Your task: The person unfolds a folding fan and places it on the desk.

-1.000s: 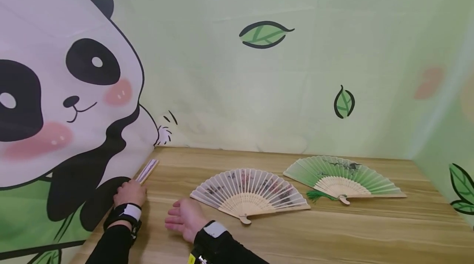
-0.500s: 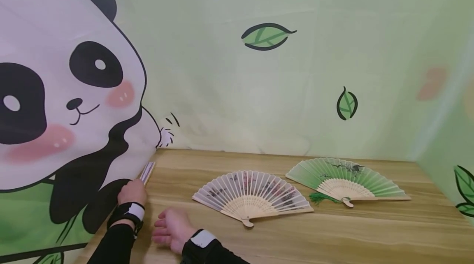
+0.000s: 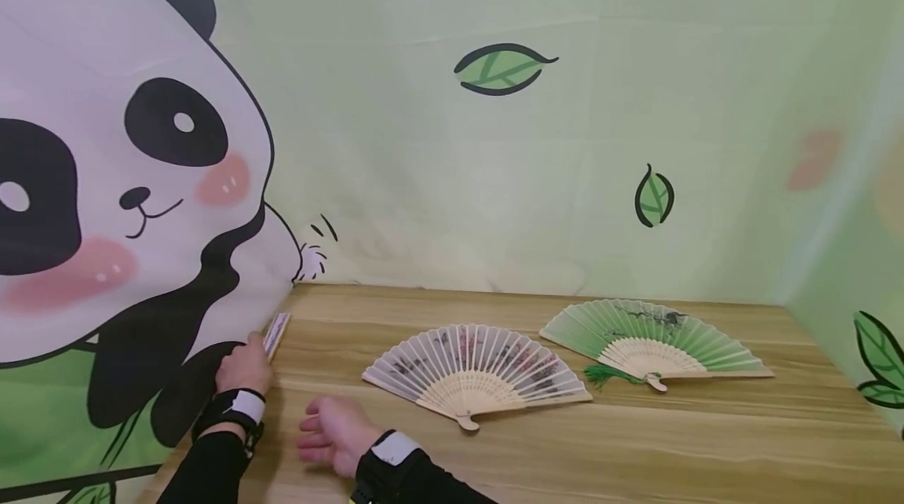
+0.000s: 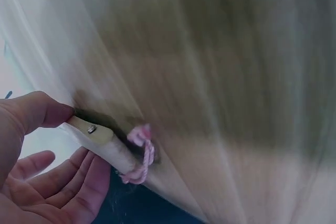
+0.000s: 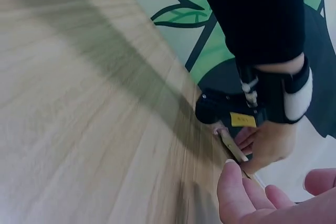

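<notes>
At the table's left edge my left hand [image 3: 242, 367] holds a folded hand fan [image 3: 277, 334], whose far end sticks out past the fingers. In the left wrist view the thumb and fingers [image 4: 86, 195] pinch the fan's pale riveted end [image 4: 94, 132], and a pink cord loop [image 4: 144, 156] hangs from it. My right hand [image 3: 339, 433] hovers over the wood to the right of it, fingers loosely extended, holding nothing. An open fan with a pale, flower-printed leaf [image 3: 487, 355] lies beyond the right hand. Further right lies an open green fan [image 3: 660, 335] with a green tassel [image 3: 609, 373].
The wooden table [image 3: 565, 457] meets a pale green cloth wall [image 3: 395, 135] at the back. A panda-printed cloth [image 3: 240, 284] borders the left edge, close to my left hand. Another leaf-printed cloth [image 3: 840, 276] stands along the right side.
The folded fan's far end has shifted slightly left and nearer, still in my left hand. My right hand has moved left and nearer, away from the flower-printed fan. Both open fans stay put.
</notes>
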Tool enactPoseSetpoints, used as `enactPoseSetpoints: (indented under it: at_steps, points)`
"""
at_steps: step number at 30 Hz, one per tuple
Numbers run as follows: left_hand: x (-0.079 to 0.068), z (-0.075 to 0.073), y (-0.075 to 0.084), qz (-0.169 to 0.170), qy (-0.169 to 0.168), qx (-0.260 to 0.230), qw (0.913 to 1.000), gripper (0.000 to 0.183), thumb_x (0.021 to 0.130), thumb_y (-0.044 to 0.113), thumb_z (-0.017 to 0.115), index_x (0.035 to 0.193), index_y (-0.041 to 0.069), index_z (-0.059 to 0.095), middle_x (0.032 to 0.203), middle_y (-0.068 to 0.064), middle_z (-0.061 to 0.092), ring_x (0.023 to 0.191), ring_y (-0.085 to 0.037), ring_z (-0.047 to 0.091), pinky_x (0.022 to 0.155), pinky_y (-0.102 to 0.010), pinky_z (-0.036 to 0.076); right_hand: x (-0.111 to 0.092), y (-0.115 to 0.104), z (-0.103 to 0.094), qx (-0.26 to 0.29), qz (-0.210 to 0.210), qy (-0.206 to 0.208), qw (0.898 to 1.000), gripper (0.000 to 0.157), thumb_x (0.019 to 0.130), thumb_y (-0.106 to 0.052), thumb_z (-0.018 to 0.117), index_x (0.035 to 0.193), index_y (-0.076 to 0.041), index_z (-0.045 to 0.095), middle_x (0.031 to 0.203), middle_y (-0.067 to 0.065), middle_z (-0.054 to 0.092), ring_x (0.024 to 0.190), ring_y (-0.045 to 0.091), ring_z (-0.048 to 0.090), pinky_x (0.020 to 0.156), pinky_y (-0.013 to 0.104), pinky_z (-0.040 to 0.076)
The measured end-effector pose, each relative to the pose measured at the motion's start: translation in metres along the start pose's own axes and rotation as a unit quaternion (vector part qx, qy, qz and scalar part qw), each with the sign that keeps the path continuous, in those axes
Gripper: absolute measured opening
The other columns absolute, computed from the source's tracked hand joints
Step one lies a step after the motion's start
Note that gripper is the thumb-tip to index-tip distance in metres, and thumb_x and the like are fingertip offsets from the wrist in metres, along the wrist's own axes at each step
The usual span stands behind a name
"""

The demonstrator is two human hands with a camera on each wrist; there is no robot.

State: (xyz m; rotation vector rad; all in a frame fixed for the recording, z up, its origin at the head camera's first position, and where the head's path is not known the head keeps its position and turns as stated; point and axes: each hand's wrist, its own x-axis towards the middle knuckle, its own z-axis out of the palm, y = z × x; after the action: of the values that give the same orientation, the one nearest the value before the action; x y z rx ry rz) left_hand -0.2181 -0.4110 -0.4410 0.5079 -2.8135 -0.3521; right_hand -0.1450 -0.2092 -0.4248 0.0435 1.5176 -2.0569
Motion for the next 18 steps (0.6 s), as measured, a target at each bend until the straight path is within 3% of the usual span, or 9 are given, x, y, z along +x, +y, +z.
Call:
enactPoseSetpoints:
  at_steps: [7, 12, 18]
  points:
    - [-0.007, -0.004, 0.004, 0.000, -0.012, -0.033, 0.9994, 0.036, 0.078, 0.006, 0.063, 0.103, -0.006, 0.039, 0.082, -0.030, 0.053, 0.072, -0.047, 0.056, 0.064, -0.055, 0.046, 0.005, -0.007, -0.007, -0.013, 0.008, -0.018, 1.000, 0.034, 0.094, -0.009, 0.048, 0.121, 0.010, 0.051, 0.110, 0.026, 0.057, 0.102, 0.042, 0.057, 0.086, 0.046, 0.051]
    - [-0.011, -0.006, 0.022, 0.005, -0.016, -0.080, 0.9967, 0.040, 0.079, 0.011, 0.068, 0.106, -0.003, 0.042, 0.084, -0.024, 0.055, 0.070, -0.038, 0.055, 0.062, -0.049, 0.045, 0.010, -0.013, -0.011, -0.013, -0.007, -0.014, 1.000, 0.034, 0.096, -0.009, 0.048, 0.123, 0.011, 0.051, 0.110, 0.026, 0.057, 0.102, 0.043, 0.057, 0.084, 0.046, 0.052]
    - [-0.020, -0.012, 0.045, 0.033, -0.013, -0.114, 0.9928, 0.039, 0.081, 0.013, 0.071, 0.104, -0.001, 0.044, 0.083, -0.019, 0.054, 0.073, -0.034, 0.054, 0.063, -0.044, 0.044, 0.013, -0.021, -0.014, -0.018, -0.016, -0.018, 1.000, 0.037, 0.099, -0.011, 0.046, 0.129, 0.011, 0.047, 0.116, 0.029, 0.054, 0.106, 0.043, 0.056, 0.087, 0.046, 0.051]
